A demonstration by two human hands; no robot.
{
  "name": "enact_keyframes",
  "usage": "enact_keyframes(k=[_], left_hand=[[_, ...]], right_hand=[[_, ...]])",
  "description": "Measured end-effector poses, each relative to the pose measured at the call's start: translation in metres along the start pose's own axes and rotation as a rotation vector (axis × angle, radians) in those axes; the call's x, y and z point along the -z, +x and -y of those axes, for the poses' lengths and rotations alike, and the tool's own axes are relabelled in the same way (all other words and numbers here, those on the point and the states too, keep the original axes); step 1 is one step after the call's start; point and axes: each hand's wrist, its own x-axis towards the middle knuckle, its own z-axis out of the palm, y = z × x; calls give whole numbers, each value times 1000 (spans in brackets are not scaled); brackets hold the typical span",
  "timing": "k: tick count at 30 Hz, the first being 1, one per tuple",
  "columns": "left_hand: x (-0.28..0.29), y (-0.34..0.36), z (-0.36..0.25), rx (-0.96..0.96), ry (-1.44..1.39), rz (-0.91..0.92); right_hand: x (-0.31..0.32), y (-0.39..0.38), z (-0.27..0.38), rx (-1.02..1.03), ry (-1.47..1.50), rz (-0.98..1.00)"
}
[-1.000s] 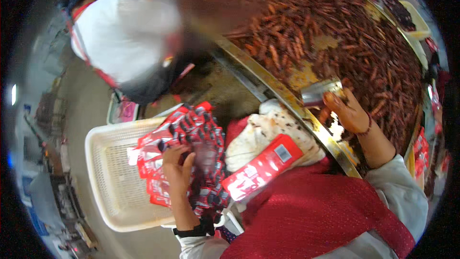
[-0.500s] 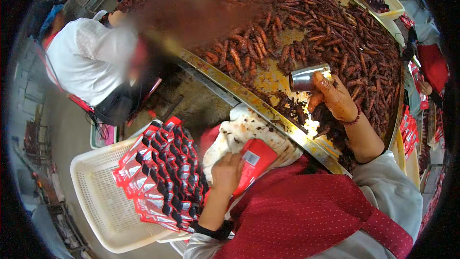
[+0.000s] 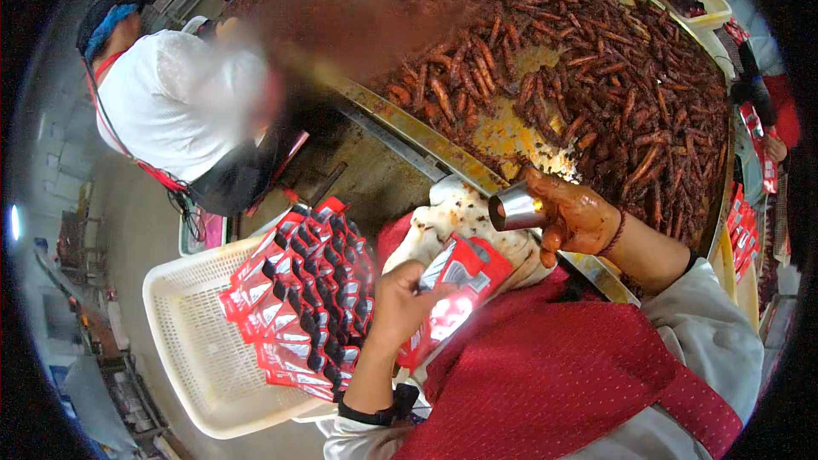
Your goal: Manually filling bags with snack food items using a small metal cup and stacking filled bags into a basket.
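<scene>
My left hand [image 3: 400, 300] is closed on a red and silver pouch [image 3: 467, 277], its fingers along the left side of the pouch. A stained white cloth [image 3: 456, 209] lies just behind the pouch, at the metal rim [image 3: 469, 166] of a big tray. Sauce smears my right hand [image 3: 588, 215], which grips a shiny metal cup [image 3: 514, 207] tilted over on its side, just above the cloth. Whether the cup holds anything is hidden from here. Beyond it, the tray is heaped with dark red-brown, sauce-coated stick-shaped food [image 3: 673, 136].
To my left, a cream plastic basket [image 3: 183, 324] carries rows of red and silver pouches [image 3: 298, 298]. A co-worker in white [image 3: 175, 111] bends at the tray's far left. At right are more pouches [image 3: 741, 234] and another tub [image 3: 711, 8]. A blur covers the upper middle.
My right hand has brought the cup back toward me, from above the food to near the pouch. The pouch has been turned and raised in my left hand, showing its silver part.
</scene>
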Motion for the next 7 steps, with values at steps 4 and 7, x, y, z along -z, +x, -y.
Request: enact_keyframes(k=[4, 7], left_hand=[[-10, 12, -23, -113, -107, -74], [-28, 25, -51, -212, -74, -75]], right_hand=[[-6, -10, 8, -86, -368, -43], [-6, -21, 18, 111, -1105, -10]])
